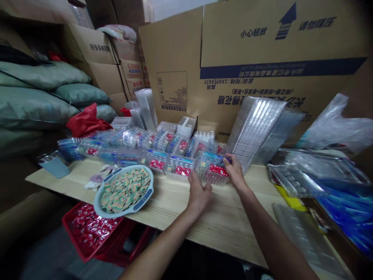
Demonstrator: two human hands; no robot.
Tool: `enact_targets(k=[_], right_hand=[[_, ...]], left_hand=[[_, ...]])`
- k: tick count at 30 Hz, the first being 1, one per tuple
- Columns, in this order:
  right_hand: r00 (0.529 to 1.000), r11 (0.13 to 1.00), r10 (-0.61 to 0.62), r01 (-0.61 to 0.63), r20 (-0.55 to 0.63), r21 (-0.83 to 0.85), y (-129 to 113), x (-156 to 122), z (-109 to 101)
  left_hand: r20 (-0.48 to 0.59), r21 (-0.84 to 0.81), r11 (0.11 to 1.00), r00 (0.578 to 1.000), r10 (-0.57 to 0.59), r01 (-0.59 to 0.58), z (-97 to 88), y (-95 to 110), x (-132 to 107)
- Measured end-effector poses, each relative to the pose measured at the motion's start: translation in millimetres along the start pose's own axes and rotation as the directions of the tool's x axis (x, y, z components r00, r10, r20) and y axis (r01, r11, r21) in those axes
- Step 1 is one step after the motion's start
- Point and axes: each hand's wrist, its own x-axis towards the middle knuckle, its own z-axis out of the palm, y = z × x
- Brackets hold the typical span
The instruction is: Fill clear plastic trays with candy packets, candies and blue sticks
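My right hand (234, 171) grips the right edge of a clear plastic tray (207, 168), which sits at the right end of the front row. In this tray lie a red packet with white marks (218, 170), small green-and-tan pieces and a blue strip along the back. My left hand (199, 196) is by the tray's front left corner, thumb and fingers apart, seemingly holding nothing; whether its fingertips touch the plastic I cannot tell. Just left stands a similar filled tray (180, 168). A pale blue basin (98, 202) of green-and-tan pieces (126, 189) rests farther left.
Tall stacks of clear trays (250, 130) lean by a big cardboard box (175, 58). Below the table edge is a red crate (72, 233) of red packets. Blue plastic strips (346, 214) lie far right; a grey cup (54, 166) stands at the left end.
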Motion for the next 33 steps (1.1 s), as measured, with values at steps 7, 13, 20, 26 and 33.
enact_targets(k=[7,13,20,26,33], right_hand=[[0.999,0.995,-0.042,0.042,0.0,-0.087,-4.1,-3.5,4.6],[0.948,0.855,-0.317,0.289,0.007,-0.431,-24.0,-15.9,-1.3],[0.902,0.76,-0.394,0.428,0.177,-0.489,-0.2,-40.1,9.0],[0.919,0.766,-0.351,0.391,0.178,-0.51,9.1,-33.9,18.4],[0.927,0.84,-0.33,0.374,0.175,-0.394,-6.6,-26.3,7.4]], left_hand=[[0.36,0.708,0.543,0.892,0.274,-0.452,7.9,18.2,63.0],[0.494,0.751,0.448,0.863,0.108,-0.485,20.1,11.3,99.7],[0.503,0.753,0.427,0.856,0.117,-0.501,25.4,-2.7,90.9],[0.491,0.767,0.422,0.865,0.1,-0.484,28.6,-5.7,95.3],[0.468,0.789,0.404,0.879,0.092,-0.462,22.4,7.0,97.6]])
